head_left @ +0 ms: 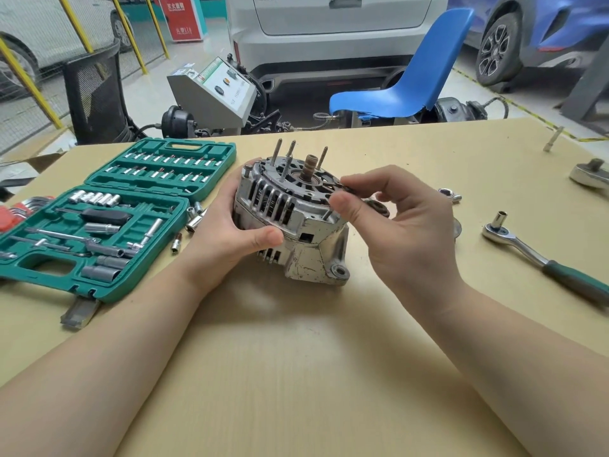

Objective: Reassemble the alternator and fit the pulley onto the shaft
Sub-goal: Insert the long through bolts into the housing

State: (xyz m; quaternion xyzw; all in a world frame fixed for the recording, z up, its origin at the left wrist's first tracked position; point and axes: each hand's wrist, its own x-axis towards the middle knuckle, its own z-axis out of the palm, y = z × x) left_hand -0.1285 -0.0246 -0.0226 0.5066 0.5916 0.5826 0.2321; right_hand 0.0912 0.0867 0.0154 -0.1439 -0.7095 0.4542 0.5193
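Note:
The silver alternator (pixel 296 222) stands on the table with its threaded shaft (pixel 310 166) pointing up and several long through-bolts (pixel 286 166) sticking out of the top housing. My left hand (pixel 230 232) grips the alternator's left side, thumb on the front. My right hand (pixel 395 219) is at its right edge, thumb and fingers pinching a through-bolt (pixel 327 214) that stands in the housing corner. A dark round part, perhaps the pulley (pixel 379 207), lies on the table behind my right hand, mostly hidden.
An open green socket set case (pixel 108 209) lies at the left with loose sockets (pixel 194 219) beside it. A ratchet with green handle (pixel 540 258) lies at the right, another ratchet head (pixel 590 174) and an extension bar (pixel 553 138) farther back. A blue chair (pixel 405 84) stands behind the table.

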